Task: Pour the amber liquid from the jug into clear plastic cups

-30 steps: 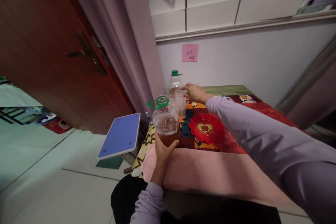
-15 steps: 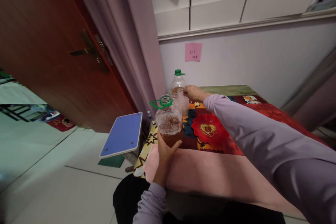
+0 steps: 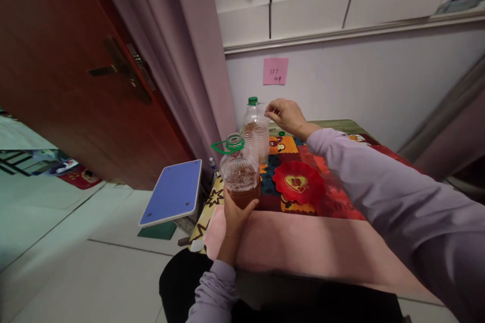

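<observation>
The left hand point(image 3: 237, 213) is gripping the near bottle point(image 3: 238, 174) low on its side, thumb and fingers curving around it and holding it upright. Farther off, the right hand point(image 3: 287, 115) is hovering just beside the far bottle point(image 3: 250, 115), its fingertips bending together; whether they are pinching something transparent cannot be told.

Both of the 2 bottles are containing brown liquid; the near mouth is showing uncapped above a green handle point(image 3: 227, 146), while the far bottle is wearing a green cap point(image 3: 252, 100). Clear cups point(image 3: 262, 145) are standing stacked between them, and a red dish point(image 3: 298, 182) is lying to their right.

A pink cloth point(image 3: 303, 242) and a patterned cloth point(image 3: 286, 145) are covering the worktop point(image 3: 337, 124). Beyond, a pink note point(image 3: 275, 71) reading "357" is hanging on the wall point(image 3: 329, 81).
</observation>
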A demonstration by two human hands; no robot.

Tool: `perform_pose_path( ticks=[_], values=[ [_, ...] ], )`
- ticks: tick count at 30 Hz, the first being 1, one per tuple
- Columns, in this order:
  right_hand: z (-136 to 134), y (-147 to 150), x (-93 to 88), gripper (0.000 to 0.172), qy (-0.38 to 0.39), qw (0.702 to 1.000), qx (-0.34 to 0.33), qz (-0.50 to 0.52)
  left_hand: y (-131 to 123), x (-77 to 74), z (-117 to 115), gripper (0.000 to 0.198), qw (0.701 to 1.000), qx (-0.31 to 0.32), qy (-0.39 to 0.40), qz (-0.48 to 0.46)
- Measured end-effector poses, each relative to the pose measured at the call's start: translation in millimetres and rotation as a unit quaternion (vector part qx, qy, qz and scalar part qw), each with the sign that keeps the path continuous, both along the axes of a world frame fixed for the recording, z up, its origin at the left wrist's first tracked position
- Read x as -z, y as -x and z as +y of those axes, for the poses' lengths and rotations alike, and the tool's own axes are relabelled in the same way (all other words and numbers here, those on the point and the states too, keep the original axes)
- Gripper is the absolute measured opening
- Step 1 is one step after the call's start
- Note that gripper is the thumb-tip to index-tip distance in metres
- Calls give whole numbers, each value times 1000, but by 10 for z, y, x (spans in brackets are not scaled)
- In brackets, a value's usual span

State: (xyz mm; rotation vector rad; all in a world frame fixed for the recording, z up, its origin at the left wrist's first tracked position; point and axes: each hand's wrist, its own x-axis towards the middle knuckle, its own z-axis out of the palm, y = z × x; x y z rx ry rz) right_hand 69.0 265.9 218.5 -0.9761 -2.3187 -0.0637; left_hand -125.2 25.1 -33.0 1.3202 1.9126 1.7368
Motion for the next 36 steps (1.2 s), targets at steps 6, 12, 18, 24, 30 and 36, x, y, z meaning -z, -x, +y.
perform_pose_path(
  ticks=[6,12,18,24,30,36],
  values=[
    [-621,-866,730,18,61,998,12,1,-1,-37,8,125,1000,7,8,-11],
    [-947,-1224,1662,17,164,980,61,-93,-50,-101,-12,119,1000,5,14,-6],
    [-958,-1212,1757,17,166,981,44,-92,-83,-162,-18,114,1000,-3,15,8],
    [-1018,-1273,1794,36,141,988,31,-62,-95,-196,-18,118,1000,-4,16,8],
    [-986,-1227,1792,26,147,984,56,-83,-110,-202,-20,115,1000,-12,16,12],
    [-986,-1176,1770,21,145,984,48,-92,-105,-188,-24,115,1000,-12,18,22]
  ],
)
